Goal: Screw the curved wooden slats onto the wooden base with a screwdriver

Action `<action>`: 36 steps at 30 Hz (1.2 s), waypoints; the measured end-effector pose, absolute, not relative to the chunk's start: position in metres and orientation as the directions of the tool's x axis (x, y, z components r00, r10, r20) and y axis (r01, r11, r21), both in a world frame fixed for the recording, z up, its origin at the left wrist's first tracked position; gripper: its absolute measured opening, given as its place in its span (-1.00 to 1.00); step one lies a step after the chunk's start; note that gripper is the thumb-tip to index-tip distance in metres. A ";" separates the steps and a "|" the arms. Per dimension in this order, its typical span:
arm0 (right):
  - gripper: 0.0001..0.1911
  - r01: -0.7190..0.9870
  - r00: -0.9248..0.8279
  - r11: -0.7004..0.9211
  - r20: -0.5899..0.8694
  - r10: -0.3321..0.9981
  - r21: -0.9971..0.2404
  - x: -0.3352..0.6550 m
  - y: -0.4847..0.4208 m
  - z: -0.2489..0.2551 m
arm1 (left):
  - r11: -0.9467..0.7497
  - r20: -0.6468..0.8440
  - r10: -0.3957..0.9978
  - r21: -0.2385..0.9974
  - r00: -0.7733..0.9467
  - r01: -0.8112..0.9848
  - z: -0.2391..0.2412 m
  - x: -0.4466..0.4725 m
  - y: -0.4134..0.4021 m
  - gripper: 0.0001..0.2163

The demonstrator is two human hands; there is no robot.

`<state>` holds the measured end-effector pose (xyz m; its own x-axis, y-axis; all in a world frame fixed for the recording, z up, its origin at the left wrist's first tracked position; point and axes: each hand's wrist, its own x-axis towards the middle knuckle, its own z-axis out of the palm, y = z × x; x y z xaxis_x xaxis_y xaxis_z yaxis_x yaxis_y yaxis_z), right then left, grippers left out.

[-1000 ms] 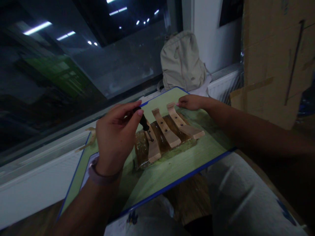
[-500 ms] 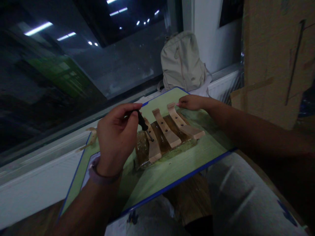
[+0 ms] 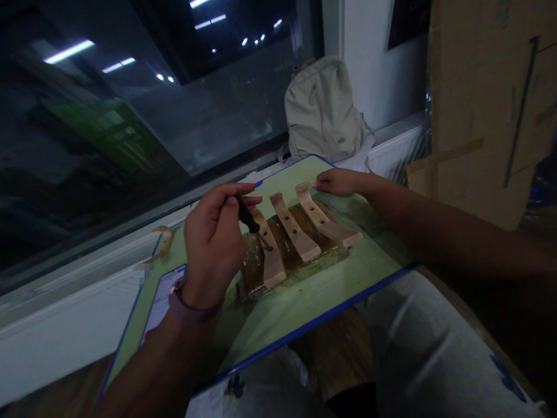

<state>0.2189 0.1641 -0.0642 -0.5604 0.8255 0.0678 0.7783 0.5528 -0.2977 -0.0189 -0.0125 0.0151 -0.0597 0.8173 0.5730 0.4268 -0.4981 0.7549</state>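
Note:
My left hand (image 3: 215,244) is closed around the black handle of a screwdriver (image 3: 248,217). Its metal tip meets the lower hole of the left curved wooden hook (image 3: 274,268). Two similar hooks, the middle one (image 3: 293,231) and the right one (image 3: 324,222), have dark holes in them. All three lie across a glossy brown board (image 3: 251,273). At the far end of the right hook, my right hand (image 3: 337,181) has its fingers closed, the fingertips pinching that end. Whatever sits inside the lower hole is too small to make out.
Beneath the board is a light green sheet with a blue edge (image 3: 313,329), resting over my lap. A loose wooden hook (image 3: 164,241) and a phone (image 3: 163,302) lie at left. Behind stand a beige backpack (image 3: 324,110), a radiator (image 3: 395,145) and cardboard (image 3: 478,104).
My left hand has turned and shifted slightly right, its fingers loosening a little on the screwdriver handle. More of the phone shows. The right hand and the hooks stay put.

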 end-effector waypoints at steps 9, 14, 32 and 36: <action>-0.58 0.768 -0.579 0.573 0.073 0.812 -0.286 0.220 0.166 -0.065 | -0.525 0.709 0.705 0.543 -0.023 0.655 0.025 -0.023 -0.015 -0.88; -0.56 0.772 -0.575 0.570 0.073 0.815 -0.281 0.219 0.168 -0.066 | -0.540 0.640 0.766 0.690 -0.059 0.481 0.014 -0.022 -0.011 -0.70; -0.60 0.786 -0.559 0.554 0.069 0.826 -0.275 0.219 0.167 -0.065 | -0.543 0.705 0.709 0.559 -0.014 0.627 0.014 -0.023 -0.013 -0.81; -0.61 0.786 -0.556 0.552 0.071 0.828 -0.279 0.219 0.168 -0.066 | -0.579 0.742 0.669 0.493 0.032 0.649 0.018 -0.023 -0.012 -0.89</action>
